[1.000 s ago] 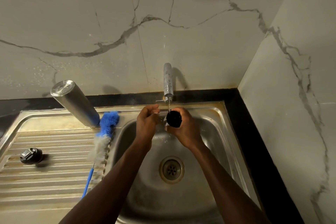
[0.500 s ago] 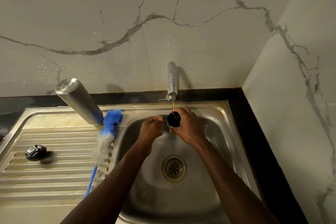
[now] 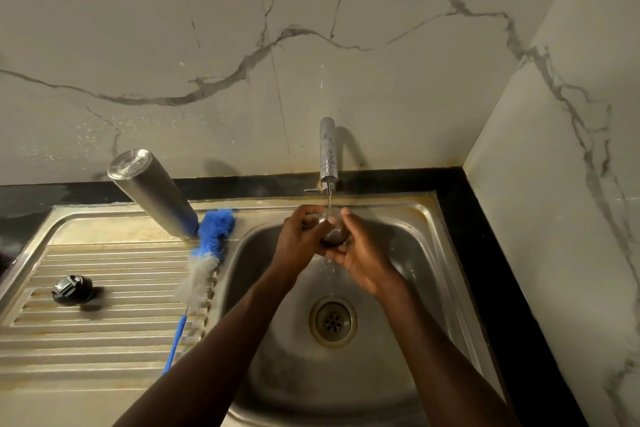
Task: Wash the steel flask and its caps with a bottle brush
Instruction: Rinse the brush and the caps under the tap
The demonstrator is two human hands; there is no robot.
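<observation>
While water from the tap [image 3: 328,163] runs over it, both hands grip 1 steel cap [image 3: 334,231]: left hand [image 3: 300,236] fingers curl round its side; right hand [image 3: 360,255] cups beneath; wet, light, rigid, likely slippery; hold by the rim.

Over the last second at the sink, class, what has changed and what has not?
The left hand has closed in onto the cap, which the right hand has turned steel side up under the tap. Flask, brush and black cap stayed put.
</observation>
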